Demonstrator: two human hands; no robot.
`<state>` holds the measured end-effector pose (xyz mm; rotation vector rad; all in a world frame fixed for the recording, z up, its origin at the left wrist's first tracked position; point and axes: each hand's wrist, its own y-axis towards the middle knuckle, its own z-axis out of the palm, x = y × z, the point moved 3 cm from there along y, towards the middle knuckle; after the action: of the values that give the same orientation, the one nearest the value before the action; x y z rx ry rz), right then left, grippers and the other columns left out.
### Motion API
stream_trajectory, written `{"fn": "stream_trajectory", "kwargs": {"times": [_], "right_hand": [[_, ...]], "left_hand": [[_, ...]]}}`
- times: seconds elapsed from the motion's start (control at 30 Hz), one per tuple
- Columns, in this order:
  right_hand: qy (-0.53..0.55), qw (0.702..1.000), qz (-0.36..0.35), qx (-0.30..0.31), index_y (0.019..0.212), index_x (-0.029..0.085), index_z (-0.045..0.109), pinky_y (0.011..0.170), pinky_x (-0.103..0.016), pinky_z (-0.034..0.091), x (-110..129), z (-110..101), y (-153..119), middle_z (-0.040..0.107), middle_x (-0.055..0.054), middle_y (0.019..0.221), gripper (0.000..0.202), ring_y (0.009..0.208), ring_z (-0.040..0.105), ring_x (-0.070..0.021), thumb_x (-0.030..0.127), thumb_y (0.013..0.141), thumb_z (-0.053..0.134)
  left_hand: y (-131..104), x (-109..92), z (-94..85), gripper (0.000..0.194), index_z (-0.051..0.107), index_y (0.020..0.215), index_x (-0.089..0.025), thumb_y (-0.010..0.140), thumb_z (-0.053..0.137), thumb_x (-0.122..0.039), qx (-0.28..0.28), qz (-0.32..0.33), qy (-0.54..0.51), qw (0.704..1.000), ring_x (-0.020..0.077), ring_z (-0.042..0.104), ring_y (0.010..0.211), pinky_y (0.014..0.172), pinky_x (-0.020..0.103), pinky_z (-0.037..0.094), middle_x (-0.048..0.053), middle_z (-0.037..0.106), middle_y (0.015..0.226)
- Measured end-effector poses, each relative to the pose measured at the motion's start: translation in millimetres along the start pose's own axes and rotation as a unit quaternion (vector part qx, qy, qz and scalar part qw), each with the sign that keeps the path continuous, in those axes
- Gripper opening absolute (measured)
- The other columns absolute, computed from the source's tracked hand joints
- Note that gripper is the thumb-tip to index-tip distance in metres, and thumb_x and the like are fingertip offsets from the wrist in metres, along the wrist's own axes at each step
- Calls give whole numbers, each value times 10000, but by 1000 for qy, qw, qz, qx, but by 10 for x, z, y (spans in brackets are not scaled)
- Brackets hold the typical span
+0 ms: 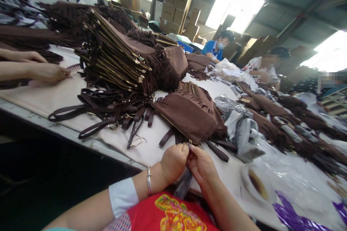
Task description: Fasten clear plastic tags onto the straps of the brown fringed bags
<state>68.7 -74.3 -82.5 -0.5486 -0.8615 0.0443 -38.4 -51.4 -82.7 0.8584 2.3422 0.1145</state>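
My left hand (175, 163) and my right hand (202, 166) meet fingertip to fingertip at the table's front edge. Both are closed in a pinch on a greyish see-through plastic piece (183, 184), which hangs down between them. Just beyond the fingertips lies a brown fringed pouch (187, 117), its gold zipper end close to them. Whether the fingers also touch that zipper is hidden. Dark wrist straps (116, 110) with gold rings lie in a tangle left of the pouch, and one loose strap (218, 151) is beside my right hand.
A tall stack of brown zippered pouches (116, 54) stands behind the straps. At left, a co-worker's hand (50, 73) holds a comb (74, 68). On the right are a tape roll (256, 184), clear plastic (292, 173), purple film (292, 211) and more pouches (268, 130).
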Motion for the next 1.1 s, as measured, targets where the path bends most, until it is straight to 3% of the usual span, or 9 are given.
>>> {"fn": "stream_trajectory", "kwargs": {"times": [0.13, 0.27, 0.43, 0.53, 0.63, 0.73, 0.8, 0.9, 1.1], "right_hand": [[-9, 1000, -24, -12, 713, 129, 706, 596, -220, 510, -42, 40, 75, 726, -29, 706, 83, 634, 640, -131, 153, 645, 748], [-12, 999, -51, -13, 641, 145, 692, 618, -211, 514, -52, 49, 97, 710, -11, 662, 29, 625, 625, -124, 126, 648, 712], [-14, 999, -2, 34, 805, 142, 724, 685, -271, 540, -22, 24, 44, 744, -57, 822, 118, 738, 666, -170, 218, 715, 725], [-17, 999, 22, 44, 836, 140, 725, 657, -281, 541, -4, 13, 20, 743, -60, 812, 156, 699, 664, -168, 257, 733, 732], [-18, 999, 8, 36, 752, 141, 714, 631, -235, 525, 25, 2, 26, 737, -35, 761, 116, 660, 648, -138, 169, 659, 776], [-19, 999, 2, 28, 749, 132, 714, 633, -217, 517, 55, -17, 29, 736, -40, 766, 158, 682, 651, -137, 138, 615, 798], [-23, 999, 12, 30, 792, 138, 713, 634, -235, 521, 65, -33, 16, 736, -41, 777, 182, 679, 657, -146, 152, 631, 799], [-35, 998, 30, 44, 822, 159, 693, 627, -275, 528, 59, -41, -14, 725, -25, 746, 181, 618, 650, -146, 193, 675, 793], [-80, 996, 20, 42, 786, 154, 662, 561, -259, 506, 34, -42, -34, 691, -9, 656, 245, 527, 612, -128, 288, 656, 822]], "left_hand": [[4, -31, -17, 278, 596, 977, -146, 907, 330, -109, 20, 3, 21, 1000, 252, 594, 765, 659, 350, 452, 143, 641, 865], [-8, -35, -4, 272, 593, 966, -153, 914, 328, -122, 23, -18, -26, 999, 251, 588, 767, 678, 361, 458, 145, 635, 873], [-14, 0, 8, 228, 590, 923, -158, 908, 364, -129, 6, -40, -83, 996, 248, 584, 804, 731, 371, 463, 140, 627, 866], [-11, -16, -2, 243, 604, 917, -149, 906, 362, -121, 17, -17, -41, 999, 247, 581, 791, 713, 371, 466, 141, 629, 857], [-29, -82, -64, 250, 622, 951, -140, 905, 376, -123, 18, 31, -1, 999, 252, 579, 813, 715, 377, 470, 138, 631, 870], [-58, -138, -193, 205, 639, 984, -155, 907, 460, -217, -10, 54, -47, 997, 251, 576, 893, 788, 384, 469, 132, 629, 934], [-56, -126, -283, 194, 654, 952, -177, 906, 499, -285, -35, 32, -118, 992, 227, 575, 898, 809, 354, 464, 110, 627, 924], [-1, -46, -355, 210, 668, 894, -188, 920, 474, -262, -68, -30, -164, 984, 192, 572, 846, 779, 307, 458, 80, 615, 855], [155, 21, -287, 266, 666, 856, -191, 943, 421, -251, -34, -33, -66, 997, 174, 553, 796, 745, 288, 439, 72, 578, 853]]}}
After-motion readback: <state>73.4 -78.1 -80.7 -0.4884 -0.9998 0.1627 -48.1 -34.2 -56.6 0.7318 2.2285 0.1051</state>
